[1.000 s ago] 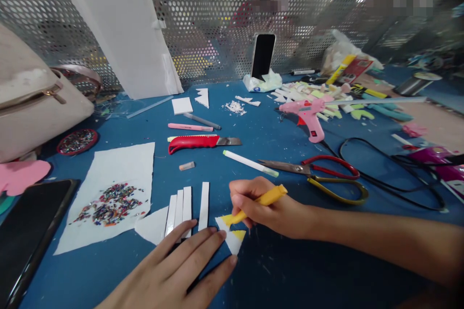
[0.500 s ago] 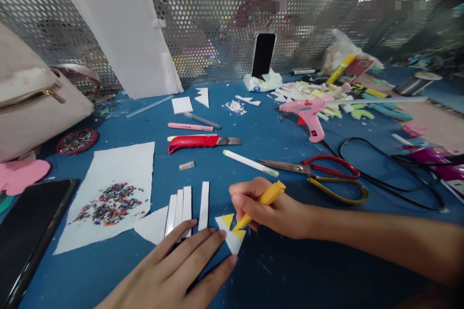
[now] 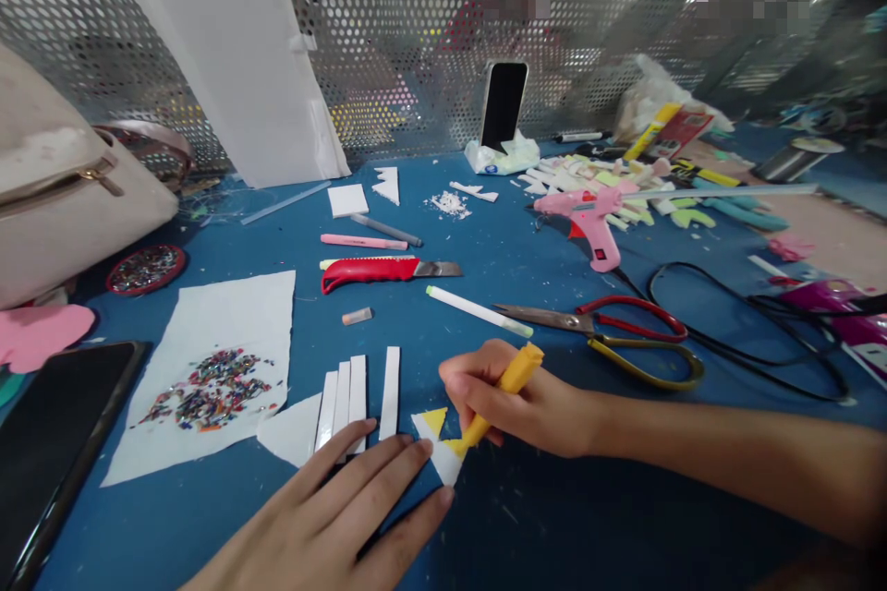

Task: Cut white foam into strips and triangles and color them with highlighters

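My right hand is closed round a yellow marker, its tip down on a small white notched piece. Yellow colour covers parts of that piece, along its upper points. Spread flat on the table, my left hand has its fingertips at the left and lower edges of the piece. Several white strips lie just beyond its fingers, one apart from the others. A white pen with green ends lies above my right hand.
A red utility knife, open scissors and a pink glue gun with its cable lie across the table. On the left are a phone and a paper sheet bearing coloured bits. Foam scraps are heaped at the back right.
The yellow marker's tip has moved right along the notched piece, to its right point. My right hand has shifted slightly; my left hand has stayed in place.
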Demonstrator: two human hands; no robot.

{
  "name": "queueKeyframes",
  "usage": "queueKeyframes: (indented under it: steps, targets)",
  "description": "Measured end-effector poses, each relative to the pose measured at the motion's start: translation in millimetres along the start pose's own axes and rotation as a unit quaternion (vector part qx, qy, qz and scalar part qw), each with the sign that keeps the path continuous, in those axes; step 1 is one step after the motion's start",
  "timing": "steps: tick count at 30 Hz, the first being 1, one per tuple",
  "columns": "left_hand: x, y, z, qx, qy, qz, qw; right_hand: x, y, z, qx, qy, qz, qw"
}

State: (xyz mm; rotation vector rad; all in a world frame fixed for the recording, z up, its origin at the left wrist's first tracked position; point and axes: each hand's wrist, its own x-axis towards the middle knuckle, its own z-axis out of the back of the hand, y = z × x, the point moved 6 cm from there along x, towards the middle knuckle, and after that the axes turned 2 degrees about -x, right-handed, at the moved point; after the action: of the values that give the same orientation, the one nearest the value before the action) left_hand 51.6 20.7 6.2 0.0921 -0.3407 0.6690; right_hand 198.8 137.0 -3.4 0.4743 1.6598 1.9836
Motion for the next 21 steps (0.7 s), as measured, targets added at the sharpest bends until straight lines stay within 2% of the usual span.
queueKeyframes:
  steps: [12,17,21]
  targets:
    - [3.5,-0.3,4.2,0.011,0.006,-0.004,1.000,-0.9,-0.4,-2.6,-0.004,0.017,-0.023,1.000]
    - [1.5,0.2,4.2,0.013,-0.010,-0.001,1.000,-0.5,-0.2,-1.1,-0.002,0.007,-0.017,1.000]
    - [2.5,0.0,2.9,0.026,0.013,-0.014,0.999,-0.4,-0.5,-2.1,-0.006,0.017,-0.021,1.000]
